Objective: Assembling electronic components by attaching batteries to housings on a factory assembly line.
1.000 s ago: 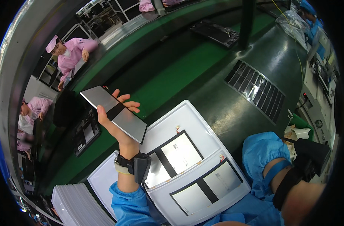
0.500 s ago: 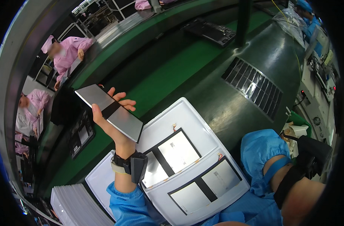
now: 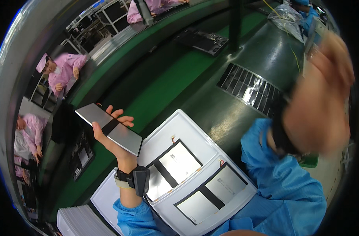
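A flat silver battery pack [image 3: 125, 137] with a black band across its middle is held tilted in my left hand [image 3: 118, 150], thumb on one edge and fingers behind it. Below and to the right of that hand lies a white tray [image 3: 182, 120]. Inside the tray are two similar battery packs, the farther one [image 3: 183, 159] and the nearer one [image 3: 228, 183], each with a small wire lead. My right hand [image 3: 323, 98] is raised at the right, smeared by motion, so its fingers and anything in them cannot be made out.
White trays [image 3: 79, 220] are stacked at the lower left. A sheet of dark rectangular pieces [image 3: 248, 87] lies on the green bench. Open laptop bodies [image 3: 203, 41] sit on the green line, one [image 3: 82, 155] at the left. Co-workers in pink [image 3: 63, 70] are across it.
My right hand has swung up into view at the right, its arm rising from the lower right. My left hand keeps hold of the battery pack. The whole view has shifted slightly.
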Motion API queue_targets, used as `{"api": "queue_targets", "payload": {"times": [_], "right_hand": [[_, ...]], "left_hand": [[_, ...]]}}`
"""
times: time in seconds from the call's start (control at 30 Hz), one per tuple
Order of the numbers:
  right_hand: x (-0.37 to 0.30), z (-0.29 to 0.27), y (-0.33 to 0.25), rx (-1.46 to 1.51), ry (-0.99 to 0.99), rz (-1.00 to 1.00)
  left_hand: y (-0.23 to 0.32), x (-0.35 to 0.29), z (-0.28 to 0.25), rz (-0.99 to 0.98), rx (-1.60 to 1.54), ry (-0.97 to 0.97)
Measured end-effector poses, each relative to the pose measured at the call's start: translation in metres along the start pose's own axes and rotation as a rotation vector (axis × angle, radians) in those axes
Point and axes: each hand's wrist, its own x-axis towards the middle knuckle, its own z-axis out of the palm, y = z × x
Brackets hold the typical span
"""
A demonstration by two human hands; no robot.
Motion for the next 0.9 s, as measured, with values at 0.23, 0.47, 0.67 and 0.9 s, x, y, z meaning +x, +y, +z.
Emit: {"api": "queue_targets", "payload": {"times": [0.23, 0.47, 0.67, 0.9], "right_hand": [[-0.001, -0.168, 0.173, -0.674, 0.735, 0.376], [-0.052, -0.316, 0.202, -1.804, 1.000, 1.030], [-0.039, -0.402, 0.196, -1.614, 0.728, 1.235], [-0.065, -0.358, 0.248, -1.208, 1.107, 1.215]], "left_hand": [[0.003, -0.004, 0.001, -0.002, 0.019, 0.049], [-0.005, 0.004, -0.004, -0.020, 0.017, 0.072], [-0.006, 0.004, 0.006, -0.034, -0.008, 0.061], [-0.004, 0.005, -0.016, -0.026, 0.023, 0.109]]}}
